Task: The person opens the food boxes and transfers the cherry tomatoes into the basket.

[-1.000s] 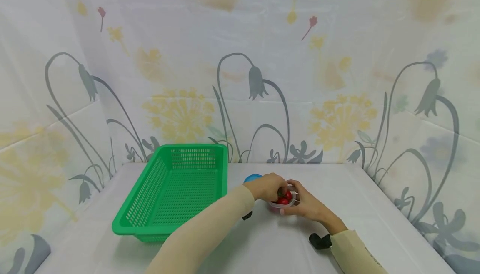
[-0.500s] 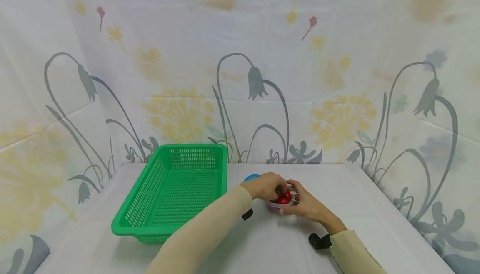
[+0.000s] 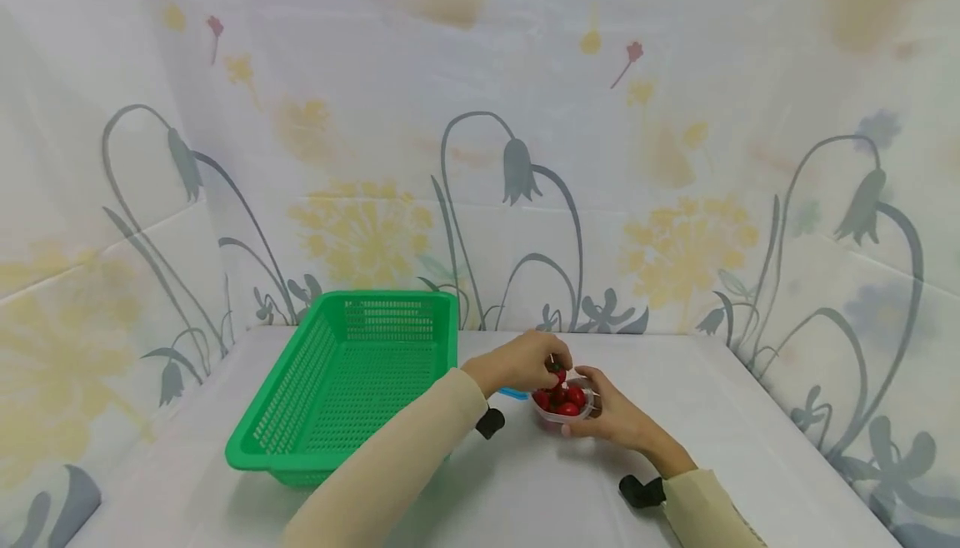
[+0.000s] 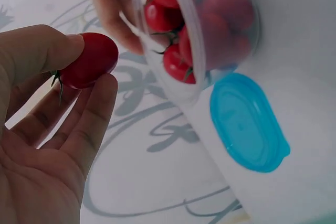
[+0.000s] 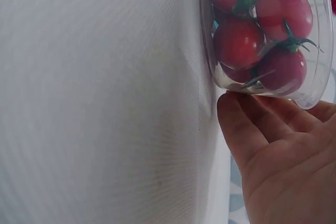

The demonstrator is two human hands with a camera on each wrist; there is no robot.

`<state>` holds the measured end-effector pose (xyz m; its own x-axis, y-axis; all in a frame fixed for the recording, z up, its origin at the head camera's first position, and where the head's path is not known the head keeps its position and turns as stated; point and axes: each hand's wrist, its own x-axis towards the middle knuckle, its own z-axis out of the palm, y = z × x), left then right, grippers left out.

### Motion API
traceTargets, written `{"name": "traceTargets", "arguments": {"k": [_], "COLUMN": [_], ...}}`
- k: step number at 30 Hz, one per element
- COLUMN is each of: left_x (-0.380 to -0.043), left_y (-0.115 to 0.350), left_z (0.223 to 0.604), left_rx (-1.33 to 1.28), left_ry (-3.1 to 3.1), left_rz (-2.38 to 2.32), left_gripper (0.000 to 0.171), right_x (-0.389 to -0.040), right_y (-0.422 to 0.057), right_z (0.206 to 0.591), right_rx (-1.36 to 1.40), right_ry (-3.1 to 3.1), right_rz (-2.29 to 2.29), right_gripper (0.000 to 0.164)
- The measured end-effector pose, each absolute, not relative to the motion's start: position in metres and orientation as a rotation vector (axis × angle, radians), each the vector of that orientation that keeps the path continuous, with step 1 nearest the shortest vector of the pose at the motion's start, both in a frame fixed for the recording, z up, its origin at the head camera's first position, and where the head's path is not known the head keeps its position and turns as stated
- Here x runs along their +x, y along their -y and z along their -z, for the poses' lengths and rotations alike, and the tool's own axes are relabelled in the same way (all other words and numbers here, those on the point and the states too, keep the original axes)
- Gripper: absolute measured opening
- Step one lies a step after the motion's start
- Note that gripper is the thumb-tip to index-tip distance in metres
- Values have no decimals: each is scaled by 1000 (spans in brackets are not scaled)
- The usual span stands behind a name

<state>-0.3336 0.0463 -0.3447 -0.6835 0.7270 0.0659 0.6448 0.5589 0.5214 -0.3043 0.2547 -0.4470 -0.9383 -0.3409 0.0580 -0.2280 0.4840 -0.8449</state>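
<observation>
Between thumb and fingertips, my left hand point(image 3: 521, 362) pinches a red cherry tomato point(image 4: 95, 61) with a green stem, held above and to the left of a clear plastic container point(image 3: 558, 418). My right hand point(image 3: 621, 417) holds that container from its right side, thumb at the near side and fingers round the far side. Several more cherry tomatoes point(image 5: 239, 43) lie inside, some with green stems. A blue lid point(image 4: 248, 124) rests on the table by the container; in the head view my left hand covers most of it.
A large green perforated basket point(image 3: 381, 394) stands on the white tabletop point(image 3: 555, 498) to the left, and nothing shows inside it. My left sleeve point(image 3: 397, 456) crosses in front of its near right corner. A flower-printed cloth point(image 3: 360, 115) hangs behind the table.
My left hand has come up out of the container and to the left, bringing a cherry tomato with it. My right hand keeps holding the container. The head view has tilted slightly.
</observation>
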Motion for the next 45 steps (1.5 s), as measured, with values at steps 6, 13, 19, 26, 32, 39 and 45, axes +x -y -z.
{"name": "traceTargets", "arguments": {"k": [6, 13, 19, 26, 32, 39, 45], "left_x": [-329, -331, -337, -348, -357, -370, -379], "left_y": [-27, 9, 44, 82, 106, 123, 130], "left_z": [329, 319, 315, 319, 330, 347, 359], "left_rx": [1238, 1249, 1233, 1113, 1021, 900, 823], "left_ry": [-2639, -2653, -2678, -2757, -2810, -2847, -2841], "left_rz": [-831, -906, -976, -1025, -1000, -962, -929], "left_gripper": [19, 18, 19, 19, 17, 20, 19], "right_x": [-303, -305, -307, -308, -308, -305, -306], "right_y": [-254, -253, -254, -255, -254, -253, -252], "right_z": [448, 448, 447, 449, 451, 447, 446], "right_rx": [-476, -473, -516, -510, -521, -528, -541], "right_ry": [-2621, -2633, -2635, -2605, -2583, -2575, -2553], "right_rz": [1439, 1430, 1417, 1450, 1475, 1485, 1510], "right_gripper": [95, 97, 97, 98, 97, 95, 94]}}
